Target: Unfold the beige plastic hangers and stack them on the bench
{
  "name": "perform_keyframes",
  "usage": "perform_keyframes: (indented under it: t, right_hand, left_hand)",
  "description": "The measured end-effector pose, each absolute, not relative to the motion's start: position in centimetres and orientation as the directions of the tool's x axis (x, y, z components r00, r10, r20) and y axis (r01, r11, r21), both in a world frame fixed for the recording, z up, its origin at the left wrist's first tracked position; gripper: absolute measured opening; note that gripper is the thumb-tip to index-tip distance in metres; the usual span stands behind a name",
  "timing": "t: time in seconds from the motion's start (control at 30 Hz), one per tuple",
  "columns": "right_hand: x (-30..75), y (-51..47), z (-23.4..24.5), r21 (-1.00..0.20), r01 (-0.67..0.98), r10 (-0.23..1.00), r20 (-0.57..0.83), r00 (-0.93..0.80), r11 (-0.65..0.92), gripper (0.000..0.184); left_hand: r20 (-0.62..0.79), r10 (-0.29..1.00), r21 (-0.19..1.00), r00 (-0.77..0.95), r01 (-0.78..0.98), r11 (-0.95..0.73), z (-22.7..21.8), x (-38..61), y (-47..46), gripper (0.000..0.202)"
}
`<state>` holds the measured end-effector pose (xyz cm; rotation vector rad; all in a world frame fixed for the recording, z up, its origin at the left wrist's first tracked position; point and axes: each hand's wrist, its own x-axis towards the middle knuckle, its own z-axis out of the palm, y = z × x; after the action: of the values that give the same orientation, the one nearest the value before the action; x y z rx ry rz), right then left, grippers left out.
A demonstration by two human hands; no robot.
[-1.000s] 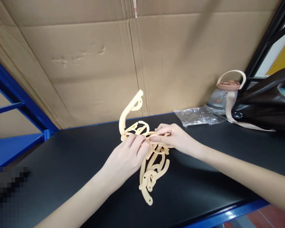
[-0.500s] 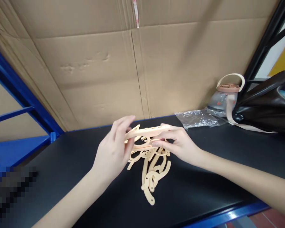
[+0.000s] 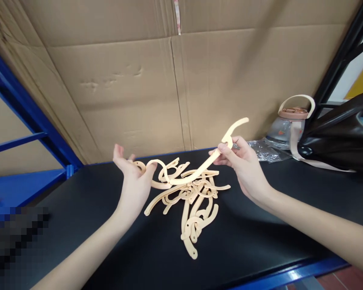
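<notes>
A cream plastic folding hanger [image 3: 195, 174] is stretched out in the air between my two hands. My right hand [image 3: 243, 163] pinches its right arm beside a curved end piece that sticks up and away. At the other end my left hand [image 3: 135, 183] has its thumb against a looped part, with the other fingers raised and partly behind it. Below lies a loose pile of similar folding hangers [image 3: 196, 225], their arms and hooks tangled together on the black tabletop [image 3: 254, 249].
A clear bottle [image 3: 286, 129] with a pinkish lid and a strap stands at the back right, next to a crumpled clear plastic bag [image 3: 261, 151]. Behind the table rises a cardboard wall [image 3: 124, 92]. A blue metal frame [image 3: 33, 129] borders the left side, and a black bag [image 3: 341, 133] sits far right.
The hanger has gone from folded and level between close hands to spread out on a slant. My hands have moved apart, the left to the left and the right up and rightward.
</notes>
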<state>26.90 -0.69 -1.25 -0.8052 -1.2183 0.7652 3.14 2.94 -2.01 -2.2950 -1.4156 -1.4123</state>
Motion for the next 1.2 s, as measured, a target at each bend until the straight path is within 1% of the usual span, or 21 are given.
perform_keyframes:
  t: [0.03,0.07,0.17,0.23,0.27,0.33,0.43,0.5,0.6,0.67,0.7,0.77,0.8,0.83,0.87,0.97,1.0,1.03,1.1,1.17,1.2]
  right_hand:
    - [26.9,-0.8,-1.1,-0.858,-0.080,0.854,0.487,0.184,0.507,0.021]
    - [26.9,-1.0,-1.0,-0.860,-0.086,0.857,0.483,0.181,0.503,0.021]
    - [26.7,-1.6,-0.8,-0.878,-0.122,0.883,0.445,0.146,0.463,0.021]
    - [26.3,-2.1,-0.8,-0.889,-0.157,0.901,0.414,0.129,0.431,0.022]
    - [26.1,-2.4,-0.8,-0.888,-0.173,0.904,0.410,0.125,0.427,0.022]
    - [25.6,-3.0,-0.8,-0.878,-0.199,0.900,0.424,0.105,0.436,0.021]
    - [25.0,-3.9,-0.8,-0.878,-0.212,0.900,0.435,0.016,0.428,0.016]
    - [24.8,-4.3,-0.7,-0.893,-0.200,0.902,0.425,-0.075,0.404,0.015]
    - [25.1,-4.1,-0.4,-0.901,-0.153,0.880,0.430,-0.201,0.406,0.016]
    - [26.0,-3.1,-0.3,-0.893,-0.037,0.838,0.434,-0.331,0.448,0.017]
    - [26.7,-2.4,-0.3,-0.873,0.064,0.803,0.414,-0.427,0.484,0.019]
    - [28.3,-0.6,-0.4,-0.747,0.309,0.728,0.324,-0.604,0.589,0.023]
    - [29.2,0.4,-0.5,-0.669,0.398,0.737,0.346,-0.580,0.627,0.018]
    - [30.1,1.3,-0.4,-0.619,0.481,0.774,0.387,-0.501,0.621,0.017]
    - [30.9,2.0,-0.2,-0.609,0.519,0.798,0.403,-0.449,0.600,0.019]
    - [32.0,2.3,0.9,-0.740,0.417,0.849,0.443,-0.288,0.528,0.026]
    - [31.9,1.8,1.4,-0.746,0.401,0.847,0.456,-0.274,0.532,0.028]
    - [31.5,1.1,1.8,-0.712,0.429,0.831,0.462,-0.310,0.556,0.030]
    - [30.2,-0.7,1.9,-0.544,0.573,0.789,0.438,-0.430,0.614,0.026]
    - [28.7,-2.1,1.2,-0.397,0.658,0.767,0.367,-0.526,0.641,0.026]
    - [28.2,-2.5,0.6,-0.389,0.655,0.762,0.326,-0.560,0.648,0.026]
  left_hand:
    - [0.798,0.594,0.300,0.097,0.792,-0.532,-1.7,3.1,2.6,0.070]
    - [0.835,0.536,0.204,0.122,0.836,-0.509,-1.3,3.1,2.1,0.071]
    - [0.874,0.344,-0.184,0.343,0.890,-0.418,-0.2,3.6,0.3,0.066]
    - [0.846,0.225,-0.382,0.483,0.844,-0.377,0.2,4.2,-0.8,0.061]
    - [0.815,0.186,-0.454,0.549,0.803,-0.386,0.3,4.6,-1.2,0.057]
    - [0.712,0.193,-0.538,0.675,0.702,-0.466,0.2,5.3,-1.9,0.050]
    - [0.654,0.279,-0.478,0.703,0.670,-0.568,-0.4,6.0,-2.2,0.039]
    - [0.613,0.385,-0.429,0.690,0.700,-0.571,-0.8,6.0,-2.1,0.035]
    - [0.557,0.467,-0.440,0.687,0.721,-0.536,-1.1,5.4,-1.7,0.038]
    - [0.565,0.442,-0.478,0.697,0.713,-0.513,-0.9,5.0,-1.6,0.032]
    - [0.575,0.422,-0.499,0.701,0.709,-0.498,-0.7,4.9,-1.6,0.030]
    - [0.589,0.390,-0.538,0.707,0.704,-0.464,-0.2,4.8,-1.7,0.032]
    - [0.588,0.377,-0.555,0.715,0.696,-0.455,-0.1,4.8,-1.7,0.032]
    - [0.576,0.365,-0.570,0.732,0.679,-0.462,0.0,4.8,-1.7,0.031]
    - [0.550,0.355,-0.582,0.756,0.652,-0.487,-0.1,4.8,-1.6,0.031]
    - [0.440,0.365,-0.576,0.820,0.570,-0.586,-0.6,4.8,-1.1,0.032]
    - [0.399,0.387,-0.564,0.831,0.555,-0.612,-0.9,4.9,-0.9,0.032]
    - [0.363,0.411,-0.548,0.836,0.548,-0.632,-1.1,4.9,-0.7,0.032]
    - [0.321,0.454,-0.515,0.831,0.556,-0.653,-1.6,5.1,-0.4,0.031]
    - [0.314,0.486,-0.485,0.815,0.578,-0.656,-2.0,5.4,-0.4,0.029]
    - [0.322,0.497,-0.474,0.806,0.591,-0.653,-2.0,5.5,-0.4,0.028]
